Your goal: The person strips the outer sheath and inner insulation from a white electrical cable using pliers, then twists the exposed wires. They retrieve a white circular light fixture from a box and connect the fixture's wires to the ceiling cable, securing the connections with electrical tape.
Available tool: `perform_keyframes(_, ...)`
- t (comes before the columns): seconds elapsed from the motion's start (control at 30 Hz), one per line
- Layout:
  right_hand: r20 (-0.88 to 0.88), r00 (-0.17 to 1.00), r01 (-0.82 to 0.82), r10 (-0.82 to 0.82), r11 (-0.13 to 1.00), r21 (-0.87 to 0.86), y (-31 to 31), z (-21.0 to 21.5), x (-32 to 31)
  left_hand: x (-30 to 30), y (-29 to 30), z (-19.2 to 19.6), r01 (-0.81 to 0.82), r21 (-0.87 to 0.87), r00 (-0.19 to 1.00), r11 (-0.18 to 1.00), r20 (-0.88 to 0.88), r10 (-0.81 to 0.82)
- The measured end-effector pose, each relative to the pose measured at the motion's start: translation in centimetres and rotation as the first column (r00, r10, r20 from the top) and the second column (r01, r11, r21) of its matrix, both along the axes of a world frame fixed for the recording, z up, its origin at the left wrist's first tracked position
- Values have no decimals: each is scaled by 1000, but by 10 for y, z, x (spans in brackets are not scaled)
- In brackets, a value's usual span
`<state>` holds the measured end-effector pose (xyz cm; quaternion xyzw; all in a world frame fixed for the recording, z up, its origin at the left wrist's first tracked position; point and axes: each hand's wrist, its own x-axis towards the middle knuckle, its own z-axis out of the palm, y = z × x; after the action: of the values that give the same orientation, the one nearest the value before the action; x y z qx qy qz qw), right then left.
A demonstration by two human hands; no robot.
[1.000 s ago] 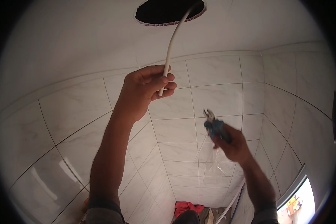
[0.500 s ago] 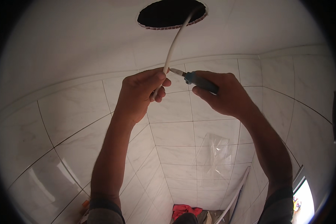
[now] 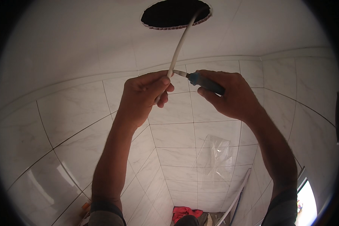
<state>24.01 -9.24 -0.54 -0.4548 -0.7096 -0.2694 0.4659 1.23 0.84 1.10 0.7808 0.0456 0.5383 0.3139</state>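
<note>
A white cable (image 3: 180,46) hangs down out of a round dark hole (image 3: 171,14) cut in the ceiling. My left hand (image 3: 145,92) is closed round the cable near its lower end, thumb on the near side. In my right hand (image 3: 229,92) is a utility knife (image 3: 207,83) with a blue-grey handle and a short pointed blade. The blade tip meets the cable just above my left thumb, by the fingertip behind it; whether it has cut into the sheath cannot be made out.
White marbled tiles (image 3: 173,133) cover the walls up to a ceiling moulding. A clear plastic sheet (image 3: 216,162) is on the far wall. Down below lie a red cloth (image 3: 182,213) and other items; a long pale strip (image 3: 235,196) leans at the right. A bright opening (image 3: 307,203) shows lower right.
Both hands, with the cable and the knife, have shifted slightly right and down in view. The blade stays against the cable, and both grips are the same.
</note>
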Motion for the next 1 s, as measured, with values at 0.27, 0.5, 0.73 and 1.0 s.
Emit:
perform_keyframes(0.27, 28, 1000, 10, -11, 1000, 29, 2, -4, -3, -2, 0, 0, -31, 32, 1000, 999, 2, 31)
perform_keyframes(0.5, 62, 995, 73, -76, 996, 51, 10, -7, 0, 12, -6, -6, -214, 139, 977, 967, 50, 209)
perform_keyframes(0.73, 75, 992, 97, -99, 995, 34, 15, -12, 0, 18, 3, -15, -310, 230, 951, 923, 54, 306)
perform_keyframes(1.0, -56, 998, 0, -4, 998, -70, 3, -14, -9, 11, -1, -11, 196, -159, 981, 968, 13, -196)
